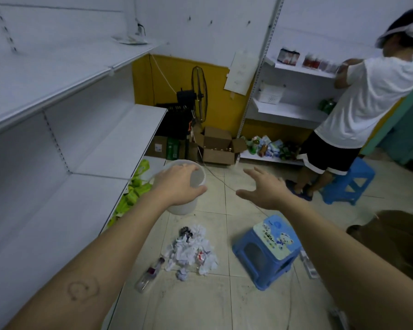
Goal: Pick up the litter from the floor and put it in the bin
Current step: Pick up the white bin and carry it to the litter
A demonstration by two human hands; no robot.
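Pale tiled floor. White shelves at 9 o'clock; yellow wall and black fan at 12. 2 blue stools: one at 5, the other at 3.

Small shop, white retail shelving, packaged snacks, cardboard boxes

The left hand grips the rim of the white bin beside the white shelves. The right hand hovers near it, fingers spread. On the tiled floor lie crumpled paper litter and a clear bottle, near a blue stool.
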